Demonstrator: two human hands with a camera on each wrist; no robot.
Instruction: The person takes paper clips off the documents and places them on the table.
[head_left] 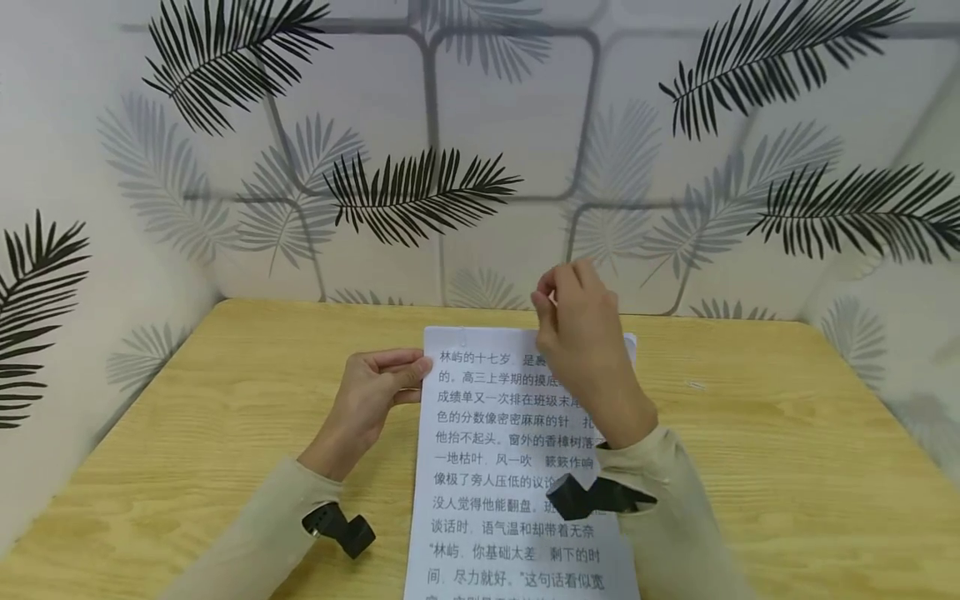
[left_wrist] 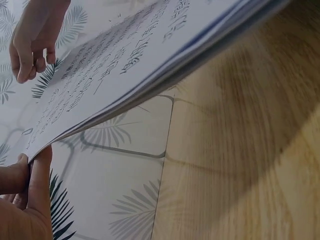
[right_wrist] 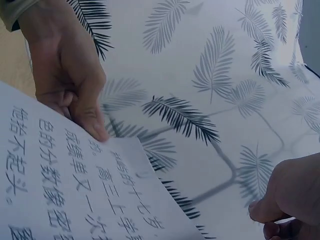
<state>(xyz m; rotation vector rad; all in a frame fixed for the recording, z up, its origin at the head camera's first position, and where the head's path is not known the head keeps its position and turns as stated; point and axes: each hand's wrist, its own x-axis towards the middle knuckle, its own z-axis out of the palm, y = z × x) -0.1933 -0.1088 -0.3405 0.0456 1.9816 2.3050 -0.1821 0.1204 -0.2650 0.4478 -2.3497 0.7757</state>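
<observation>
A stack of printed paper sheets is held raised, its underside apart from the table in the left wrist view. My left hand pinches the stack's left edge near the top corner, thumb on the printed face and fingers behind. A small paper clip sits on the top edge near that corner; it also shows faintly in the right wrist view. Over the upper right part of the sheets is my right hand, its fingers loosely curled. Nothing shows between its thumb and fingers, and it stands apart from the paper clip.
A wooden-grain table extends beneath the paper. Behind it hangs a pale covering with leaf prints. A small light mark lies on the table at right. Black wrist straps with camera blocks sit on both sleeves.
</observation>
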